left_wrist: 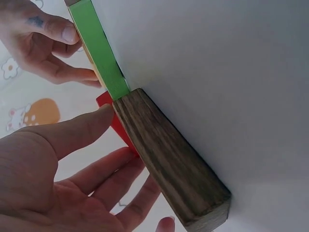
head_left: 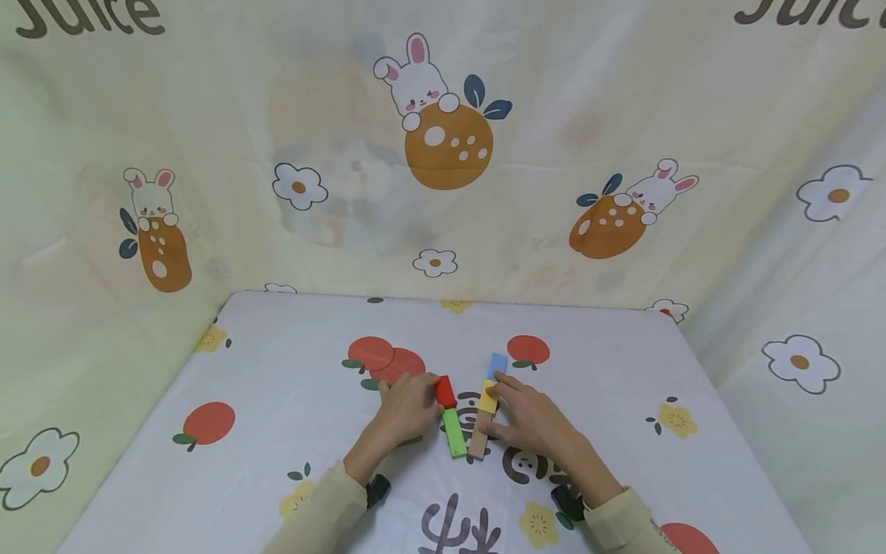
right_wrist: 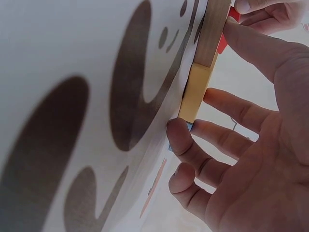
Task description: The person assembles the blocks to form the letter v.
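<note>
My left hand is at the red block, its thumb and index fingertip at either end of the block. A green block lies end to end with the red one. Below my left palm is a dark brown wooden block, mostly hidden in the head view. With fingers extended, my right hand touches the side of a second row: a light brown block, a yellow block and a blue block. Its thumb is against the light brown block, its index finger against the yellow.
The blocks lie on a white tablecloth printed with fruit, flowers and dark figures. A printed curtain hangs behind the table and down both sides. A narrow gap separates the two block rows.
</note>
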Demonstrator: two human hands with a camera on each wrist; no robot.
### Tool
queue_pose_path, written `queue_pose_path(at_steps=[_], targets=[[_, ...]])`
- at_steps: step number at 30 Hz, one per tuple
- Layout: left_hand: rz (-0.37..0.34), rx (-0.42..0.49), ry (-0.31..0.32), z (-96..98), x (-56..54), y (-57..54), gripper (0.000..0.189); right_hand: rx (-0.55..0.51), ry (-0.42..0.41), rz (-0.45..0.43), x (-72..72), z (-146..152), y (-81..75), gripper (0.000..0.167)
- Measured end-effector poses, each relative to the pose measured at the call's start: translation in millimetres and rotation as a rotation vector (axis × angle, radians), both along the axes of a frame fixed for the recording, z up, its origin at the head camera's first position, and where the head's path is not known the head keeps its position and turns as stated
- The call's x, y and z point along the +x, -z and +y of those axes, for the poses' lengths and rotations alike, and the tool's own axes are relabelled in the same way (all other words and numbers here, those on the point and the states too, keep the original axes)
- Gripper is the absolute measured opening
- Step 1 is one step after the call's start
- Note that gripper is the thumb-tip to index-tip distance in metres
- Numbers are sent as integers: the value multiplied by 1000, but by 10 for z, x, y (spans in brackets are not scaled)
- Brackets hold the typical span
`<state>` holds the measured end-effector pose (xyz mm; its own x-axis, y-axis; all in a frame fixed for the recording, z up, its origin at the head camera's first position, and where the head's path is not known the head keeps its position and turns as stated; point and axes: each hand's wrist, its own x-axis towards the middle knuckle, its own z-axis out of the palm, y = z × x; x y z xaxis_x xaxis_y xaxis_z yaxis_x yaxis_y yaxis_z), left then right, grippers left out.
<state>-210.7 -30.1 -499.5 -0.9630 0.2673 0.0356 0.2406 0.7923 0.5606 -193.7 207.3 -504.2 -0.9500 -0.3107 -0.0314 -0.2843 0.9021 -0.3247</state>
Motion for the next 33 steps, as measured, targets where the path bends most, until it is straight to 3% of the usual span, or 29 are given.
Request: queue_pose_path(at_steps=[21, 33], targets=[[-6, -34, 4, 6, 4, 16, 45, 7, 13, -14, -2, -3, 17, 73], [30, -28, 13, 0, 2, 50, 42, 6, 9, -19, 5, -8, -6, 66]])
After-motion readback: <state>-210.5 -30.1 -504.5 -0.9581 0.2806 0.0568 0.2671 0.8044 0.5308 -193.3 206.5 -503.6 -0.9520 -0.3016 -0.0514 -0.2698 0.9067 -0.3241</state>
